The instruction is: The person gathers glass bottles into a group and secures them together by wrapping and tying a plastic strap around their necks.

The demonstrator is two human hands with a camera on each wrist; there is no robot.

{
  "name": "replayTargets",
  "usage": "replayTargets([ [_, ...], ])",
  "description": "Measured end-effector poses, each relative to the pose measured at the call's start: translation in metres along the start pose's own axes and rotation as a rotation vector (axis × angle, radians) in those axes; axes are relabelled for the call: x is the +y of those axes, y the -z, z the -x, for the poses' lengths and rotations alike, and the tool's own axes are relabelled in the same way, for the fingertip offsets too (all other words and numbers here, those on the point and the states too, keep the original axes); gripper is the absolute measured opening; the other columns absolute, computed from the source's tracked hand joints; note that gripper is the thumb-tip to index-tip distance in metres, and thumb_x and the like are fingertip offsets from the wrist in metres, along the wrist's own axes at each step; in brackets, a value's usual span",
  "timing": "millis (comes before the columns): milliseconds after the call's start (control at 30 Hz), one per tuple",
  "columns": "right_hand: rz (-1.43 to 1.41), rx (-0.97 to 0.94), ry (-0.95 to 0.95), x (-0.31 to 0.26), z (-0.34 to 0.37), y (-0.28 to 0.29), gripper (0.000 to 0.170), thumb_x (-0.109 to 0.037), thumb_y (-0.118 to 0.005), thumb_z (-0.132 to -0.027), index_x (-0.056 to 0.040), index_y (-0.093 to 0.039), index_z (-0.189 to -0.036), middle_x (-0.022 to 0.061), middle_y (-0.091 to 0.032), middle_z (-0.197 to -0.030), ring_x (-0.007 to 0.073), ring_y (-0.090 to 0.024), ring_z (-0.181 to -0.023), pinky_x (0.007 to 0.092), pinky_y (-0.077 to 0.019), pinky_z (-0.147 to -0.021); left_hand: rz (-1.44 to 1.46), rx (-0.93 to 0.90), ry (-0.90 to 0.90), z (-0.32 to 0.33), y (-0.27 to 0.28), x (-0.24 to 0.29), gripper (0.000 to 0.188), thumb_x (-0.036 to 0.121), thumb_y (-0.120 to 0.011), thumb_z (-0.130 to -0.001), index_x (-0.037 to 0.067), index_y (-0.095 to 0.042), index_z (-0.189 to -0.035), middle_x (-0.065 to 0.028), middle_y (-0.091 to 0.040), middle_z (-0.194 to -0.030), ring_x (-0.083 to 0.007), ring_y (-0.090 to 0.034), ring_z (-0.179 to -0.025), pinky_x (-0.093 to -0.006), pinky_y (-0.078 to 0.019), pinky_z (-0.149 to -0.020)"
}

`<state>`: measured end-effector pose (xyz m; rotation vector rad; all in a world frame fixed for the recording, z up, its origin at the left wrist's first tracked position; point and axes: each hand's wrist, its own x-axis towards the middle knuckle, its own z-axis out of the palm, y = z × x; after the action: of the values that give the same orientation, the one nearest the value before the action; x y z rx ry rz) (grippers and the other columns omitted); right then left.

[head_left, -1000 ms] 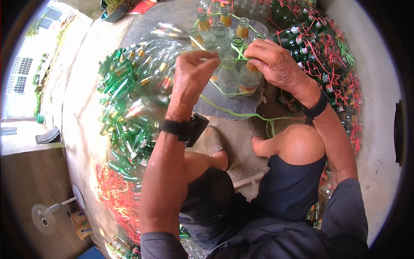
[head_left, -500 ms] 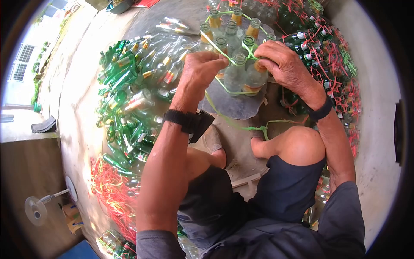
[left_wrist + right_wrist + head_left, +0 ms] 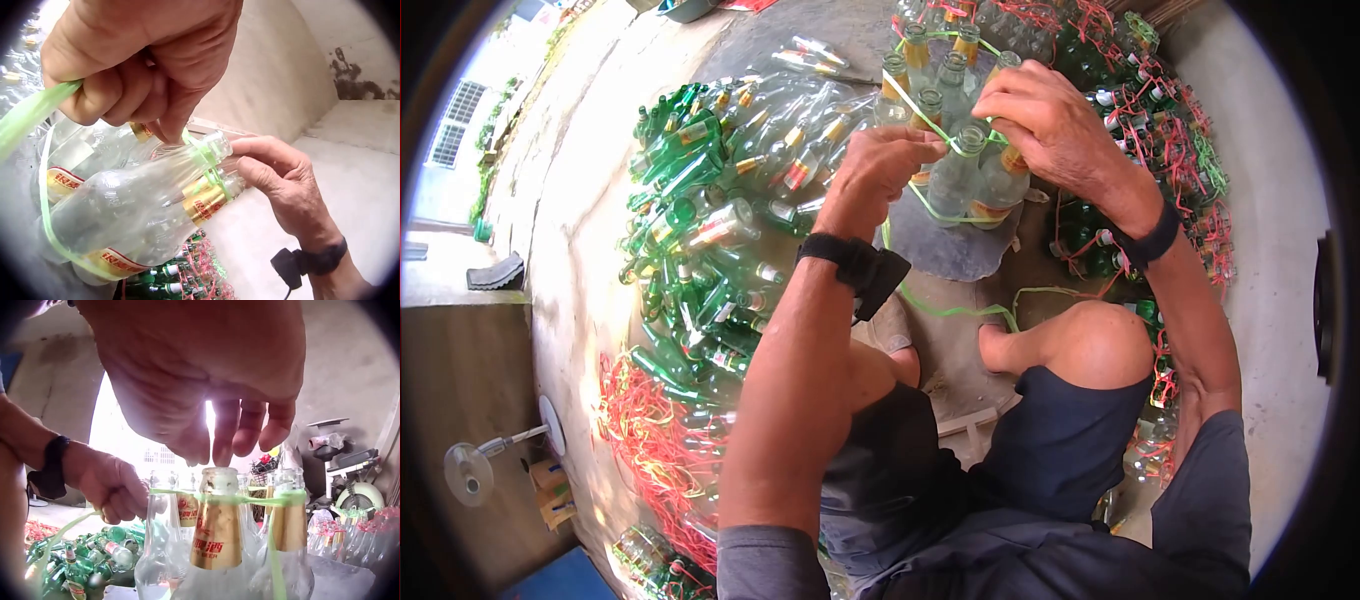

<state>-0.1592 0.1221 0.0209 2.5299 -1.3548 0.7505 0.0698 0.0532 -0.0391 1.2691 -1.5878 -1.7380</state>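
My left hand (image 3: 885, 168) pinches green strap (image 3: 34, 115) left of an upright, gold-necked bottle (image 3: 1004, 187); my right hand (image 3: 1055, 130), fingers spread, hangs above (the nearer).

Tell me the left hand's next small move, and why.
Probably draw the green strip gently snug: the left hand grips it, green strip circles the neck of the front clear bottle, and the right hand is at the bottle necks, seemingly well placed to steady them.

Black wristbands (image 3: 1155, 236) accompany a grey shirt (image 3: 1040, 560), dark shorts (image 3: 1062, 430)
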Motion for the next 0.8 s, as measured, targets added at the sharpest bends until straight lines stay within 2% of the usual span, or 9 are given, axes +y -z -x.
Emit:
replayTargets([
  [67,0.001,-0.033,0.037,0.0,-0.01,-0.006,0.012,-0.005,-0.069,-0.087,-0.0068,-0.073,-0.098,0.0038,-0.067,-0.1,0.0298,-0.063,-0.1,0.0422,-0.0494,-0.091,0.017,0.009,-0.024,-0.001,0.0,-0.006,0.026,0.025,-0.081,-0.09,0.006,-0.08,-0.108,0.0065,-0.061,-0.07,-0.003,-0.037,-0.053,-0.0247,-0.0263,-0.047],
  [133,0.002,-0.069,0.079,0.004,-0.016,-0.011,0.012,-0.006,-0.068,-0.088,-0.0078,-0.074,-0.098,0.0026,-0.067,-0.099,0.0292,-0.063,-0.1,0.0427,-0.0477,-0.091,0.061,-0.031,-0.137,-0.002,0.002,-0.009,0.028,0.027,-0.081,-0.09,0.006,-0.08,-0.108,0.0043,-0.064,-0.074,-0.0032,-0.04,-0.053,-0.0239,-0.0282,-0.048],
  [233,0.007,-0.182,0.067,0.012,-0.021,-0.019,0.013,-0.007,-0.065,-0.09,-0.0116,-0.074,-0.098,0.0013,-0.067,-0.096,0.0282,-0.063,-0.1,0.044,-0.0453,-0.092,0.007,0.013,-0.077,-0.003,0.001,-0.01,0.029,0.029,-0.08,-0.089,0.005,-0.081,-0.106,0.0022,-0.067,-0.076,-0.0048,-0.044,-0.055,-0.025,-0.0309,-0.049],
  [300,-0.123,-0.327,0.005,0.02,-0.023,-0.022,0.017,-0.009,-0.063,-0.093,-0.0148,-0.076,-0.102,0.0045,-0.067,-0.096,0.0292,-0.063,-0.101,0.0455,-0.0447,-0.095,0.009,0.014,-0.114,-0.003,0.0,-0.01,0.03,0.029,-0.08,-0.089,0.004,-0.082,-0.105,0.0012,-0.068,-0.077,-0.006,-0.046,-0.056,-0.0258,-0.0325,-0.049],
  [433,-0.204,-0.395,-0.067,0.032,-0.02,-0.027,0.027,-0.005,-0.061,-0.091,-0.0154,-0.077,-0.11,0.0087,-0.067,-0.094,0.0301,-0.064,-0.102,0.0427,-0.0467,-0.095,0.003,0.042,-0.141,-0.005,-0.005,-0.01,0.034,0.031,-0.08,-0.087,0.001,-0.082,-0.103,-0.0014,-0.07,-0.077,-0.0089,-0.052,-0.059,-0.0279,-0.0371,-0.052],
  [533,-0.409,-0.456,-0.169,0.042,-0.02,-0.037,0.038,0.001,-0.056,-0.087,-0.0104,-0.076,-0.117,0.0121,-0.068,-0.096,0.0301,-0.066,-0.102,0.0392,-0.0497,-0.092,-0.012,0.061,-0.105,-0.004,-0.008,-0.011,0.036,0.032,-0.081,-0.085,0.0,-0.082,-0.101,-0.0021,-0.069,-0.076,-0.0092,-0.053,-0.06,-0.0274,-0.0383,-0.053],
  [633,-0.49,-0.42,-0.053,0.039,-0.031,-0.031,0.045,0.006,-0.05,-0.081,-0.0039,-0.073,-0.118,0.0117,-0.068,-0.094,0.0269,-0.065,-0.096,0.0361,-0.051,-0.086,-0.019,0.097,-0.093,-0.011,-0.01,-0.015,0.036,0.031,-0.081,-0.084,-0.002,-0.082,-0.099,-0.0025,-0.069,-0.076,-0.0096,-0.056,-0.062,-0.028,-0.0402,-0.054],
  [700,-0.498,-0.739,-0.178,0.036,-0.044,-0.018,0.042,0.006,-0.054,-0.083,-0.0041,-0.072,-0.12,0.0072,-0.072,-0.113,0.0266,-0.06,-0.11,0.0397,-0.0437,-0.106,-0.027,0.1,-0.099,-0.014,-0.011,-0.016,0.035,0.031,-0.081,-0.084,-0.001,-0.082,-0.099,-0.0024,-0.068,-0.076,-0.0098,-0.056,-0.063,-0.0283,-0.0411,-0.054],
  [800,-0.439,-0.765,-0.138,0.035,-0.049,-0.013,0.044,0.006,-0.053,-0.08,-0.0046,-0.071,-0.119,0.0075,-0.07,-0.109,0.0261,-0.058,-0.105,0.0401,-0.0437,-0.103,-0.04,0.099,-0.099,-0.014,-0.013,-0.014,0.033,0.029,-0.08,-0.085,0.0,-0.083,-0.099,-0.0019,-0.068,-0.075,-0.0101,-0.057,-0.064,-0.0289,-0.0424,-0.055],
])
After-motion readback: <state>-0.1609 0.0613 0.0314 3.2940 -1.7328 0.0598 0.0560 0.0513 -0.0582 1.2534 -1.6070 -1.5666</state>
